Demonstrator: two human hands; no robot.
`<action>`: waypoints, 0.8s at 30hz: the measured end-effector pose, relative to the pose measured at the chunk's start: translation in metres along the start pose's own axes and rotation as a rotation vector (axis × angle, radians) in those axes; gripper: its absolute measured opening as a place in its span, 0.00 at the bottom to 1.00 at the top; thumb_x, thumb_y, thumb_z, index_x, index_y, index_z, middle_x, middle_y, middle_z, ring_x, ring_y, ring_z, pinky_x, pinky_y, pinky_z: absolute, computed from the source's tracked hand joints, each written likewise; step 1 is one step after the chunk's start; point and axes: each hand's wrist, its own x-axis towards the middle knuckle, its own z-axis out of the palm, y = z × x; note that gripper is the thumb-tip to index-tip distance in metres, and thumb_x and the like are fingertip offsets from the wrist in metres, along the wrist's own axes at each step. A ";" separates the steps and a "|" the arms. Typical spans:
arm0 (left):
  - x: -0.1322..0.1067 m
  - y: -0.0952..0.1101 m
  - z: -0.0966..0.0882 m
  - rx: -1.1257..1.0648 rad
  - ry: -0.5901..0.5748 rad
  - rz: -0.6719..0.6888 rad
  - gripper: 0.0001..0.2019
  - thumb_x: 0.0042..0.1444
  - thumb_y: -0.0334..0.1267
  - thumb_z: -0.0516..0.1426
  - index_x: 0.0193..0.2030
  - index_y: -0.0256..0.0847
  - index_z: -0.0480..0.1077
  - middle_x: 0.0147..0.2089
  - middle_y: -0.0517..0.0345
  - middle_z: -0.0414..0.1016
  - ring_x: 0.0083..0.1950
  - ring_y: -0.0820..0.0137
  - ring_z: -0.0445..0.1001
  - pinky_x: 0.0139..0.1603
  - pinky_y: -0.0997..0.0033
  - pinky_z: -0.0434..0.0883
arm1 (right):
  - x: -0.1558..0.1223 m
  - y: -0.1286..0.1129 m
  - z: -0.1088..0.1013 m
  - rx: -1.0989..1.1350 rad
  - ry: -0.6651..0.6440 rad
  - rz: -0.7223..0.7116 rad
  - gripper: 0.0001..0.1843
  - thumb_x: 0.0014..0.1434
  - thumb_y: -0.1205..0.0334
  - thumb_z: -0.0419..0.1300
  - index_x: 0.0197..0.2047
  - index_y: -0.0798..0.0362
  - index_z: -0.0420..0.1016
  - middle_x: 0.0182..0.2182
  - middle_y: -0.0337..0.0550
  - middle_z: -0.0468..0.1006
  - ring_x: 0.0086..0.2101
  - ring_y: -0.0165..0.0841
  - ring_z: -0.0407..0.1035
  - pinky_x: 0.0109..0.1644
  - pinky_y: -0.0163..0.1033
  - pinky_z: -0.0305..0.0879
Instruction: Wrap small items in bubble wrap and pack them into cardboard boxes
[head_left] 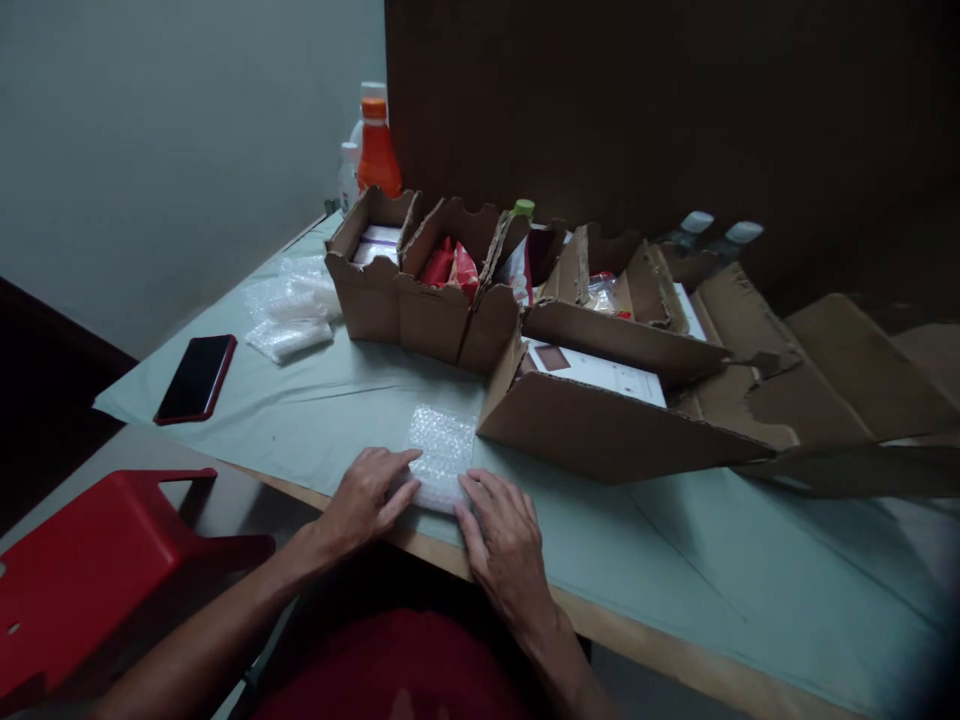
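Note:
A sheet of bubble wrap (444, 440) lies on the cloth near the front edge of the table, its near end folded into a thick roll. My left hand (369, 498) grips the left end of that fold between thumb and index finger. At the right end, the fingers and thumb of my right hand (501, 535) close on the same fold. Whatever may be inside the fold cannot be made out.
Cardboard bins (431, 320) with packets and boxes stand just beyond my hands, running right. More bubble wrap (289, 315) and a phone (196, 378) lie to the left. Bottles (379, 150) stand behind. A red stool (112, 570) is at lower left.

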 end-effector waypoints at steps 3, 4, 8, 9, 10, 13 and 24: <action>0.021 -0.009 0.010 0.124 0.017 -0.045 0.15 0.65 0.37 0.55 0.56 0.38 0.71 0.40 0.50 0.77 0.41 0.61 0.74 0.45 0.59 0.72 | 0.004 0.000 0.006 -0.076 -0.053 -0.050 0.15 0.67 0.66 0.57 0.56 0.54 0.73 0.56 0.54 0.76 0.56 0.47 0.67 0.56 0.52 0.63; 0.026 -0.011 0.011 0.150 0.020 -0.075 0.15 0.64 0.37 0.55 0.55 0.38 0.72 0.42 0.48 0.76 0.42 0.59 0.74 0.46 0.58 0.72 | 0.007 0.001 0.009 -0.082 -0.088 -0.065 0.16 0.66 0.66 0.58 0.57 0.54 0.73 0.57 0.53 0.75 0.57 0.48 0.66 0.57 0.53 0.62; 0.023 -0.008 0.000 0.022 0.116 -0.221 0.16 0.62 0.42 0.56 0.53 0.38 0.73 0.44 0.47 0.75 0.46 0.58 0.74 0.49 0.55 0.72 | 0.018 0.011 0.020 -0.042 -0.135 -0.060 0.16 0.65 0.70 0.58 0.55 0.53 0.75 0.54 0.49 0.79 0.55 0.46 0.69 0.56 0.52 0.62; 0.017 -0.004 -0.005 -0.073 0.142 -0.282 0.16 0.62 0.43 0.56 0.53 0.39 0.73 0.45 0.48 0.75 0.46 0.59 0.74 0.49 0.56 0.72 | 0.020 0.014 0.021 -0.009 -0.123 -0.040 0.15 0.65 0.70 0.58 0.54 0.52 0.75 0.52 0.48 0.80 0.53 0.45 0.70 0.55 0.51 0.63; 0.009 0.001 -0.009 -0.197 0.154 -0.367 0.17 0.61 0.45 0.57 0.53 0.39 0.73 0.45 0.49 0.75 0.46 0.59 0.74 0.48 0.58 0.73 | 0.022 0.016 0.022 0.030 -0.109 -0.015 0.14 0.66 0.70 0.57 0.54 0.52 0.76 0.50 0.48 0.81 0.51 0.43 0.72 0.54 0.50 0.64; -0.014 0.021 -0.017 -0.719 0.074 -0.718 0.22 0.56 0.49 0.62 0.54 0.40 0.73 0.48 0.48 0.76 0.47 0.60 0.76 0.45 0.61 0.74 | 0.022 0.015 0.017 0.177 -0.085 0.098 0.14 0.67 0.69 0.56 0.53 0.53 0.76 0.46 0.47 0.83 0.47 0.40 0.74 0.51 0.47 0.65; 0.004 0.063 0.007 -1.495 0.084 -0.873 0.17 0.42 0.40 0.72 0.39 0.38 0.77 0.35 0.57 0.79 0.39 0.67 0.76 0.43 0.70 0.71 | -0.008 -0.003 -0.012 0.513 -0.047 0.497 0.25 0.63 0.52 0.61 0.61 0.49 0.70 0.57 0.50 0.74 0.53 0.43 0.69 0.58 0.48 0.65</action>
